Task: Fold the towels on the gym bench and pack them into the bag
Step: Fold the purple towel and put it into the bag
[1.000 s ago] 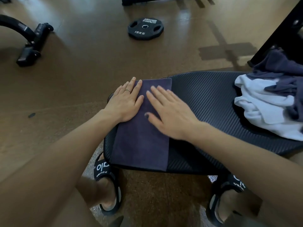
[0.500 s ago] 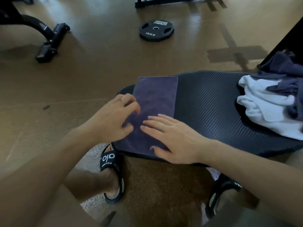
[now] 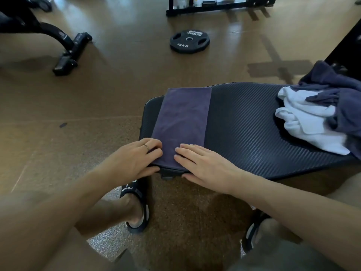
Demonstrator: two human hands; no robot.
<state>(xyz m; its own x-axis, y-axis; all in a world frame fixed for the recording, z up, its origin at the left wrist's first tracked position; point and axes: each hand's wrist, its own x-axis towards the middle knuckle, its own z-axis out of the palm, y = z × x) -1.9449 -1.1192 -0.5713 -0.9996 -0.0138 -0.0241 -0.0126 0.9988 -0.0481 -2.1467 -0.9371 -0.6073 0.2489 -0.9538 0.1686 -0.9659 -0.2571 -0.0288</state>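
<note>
A folded dark purple towel (image 3: 183,122) lies as a long strip across the left end of the black gym bench (image 3: 244,130). My left hand (image 3: 134,160) grips the towel's near left corner, fingers curled on top and thumb under the edge. My right hand (image 3: 207,166) holds the near right part of that edge, fingers laid on top and thumb beneath it. A loose pile of white towels (image 3: 306,122) and dark blue towels (image 3: 336,89) sits on the bench's right end. No bag is in view.
A 15 kg weight plate (image 3: 189,41) lies on the brown floor beyond the bench. Another bench's black foot (image 3: 68,53) stands at the far left, a rack base (image 3: 218,6) at the back. My feet in black slides (image 3: 136,204) are below the bench.
Both hands slid from the towel's far end back along it to its near edge and took hold there. The view also shifted, so the bench sits further right.
</note>
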